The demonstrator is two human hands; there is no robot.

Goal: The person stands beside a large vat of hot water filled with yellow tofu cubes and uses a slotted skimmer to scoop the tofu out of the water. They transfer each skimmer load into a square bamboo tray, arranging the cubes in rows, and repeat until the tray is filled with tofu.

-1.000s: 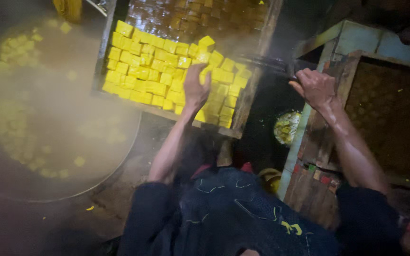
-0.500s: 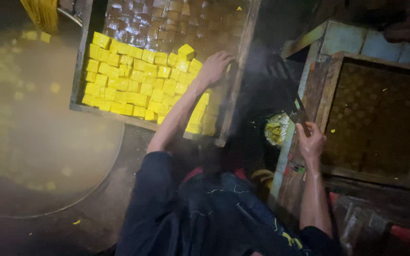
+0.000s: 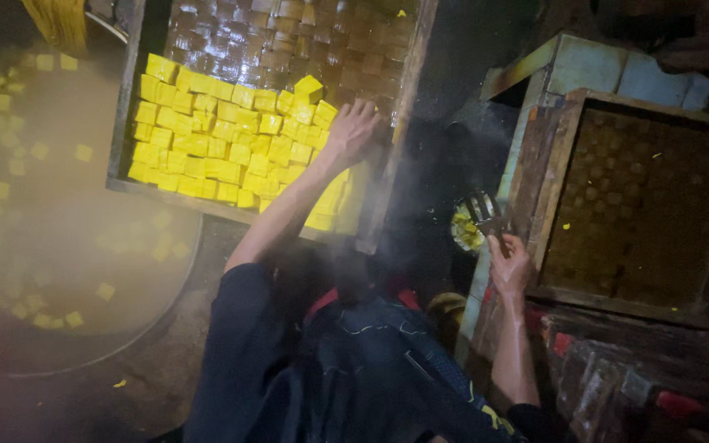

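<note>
Big steaming vat (image 3: 59, 246) on my left, wooden tray (image 3: 121, 123) ahead. I'm sorting yellow cubes (image 3: 215, 139) in it: left hand (image 3: 353, 130) spread flat on them, right hand (image 3: 509, 264) gripping a slotted scoop (image 3: 486, 215). Next calls for gentle, even pushing.

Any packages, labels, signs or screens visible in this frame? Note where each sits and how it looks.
None in view: no package, label, sign or screen.
Left hand: rests on yellow cubes in a wooden tray, centre top.
Right hand: holds a dark slotted tool, beside an empty wooden tray at right.
Round vat: left, steaming yellowish liquid with floating cubes.
</note>
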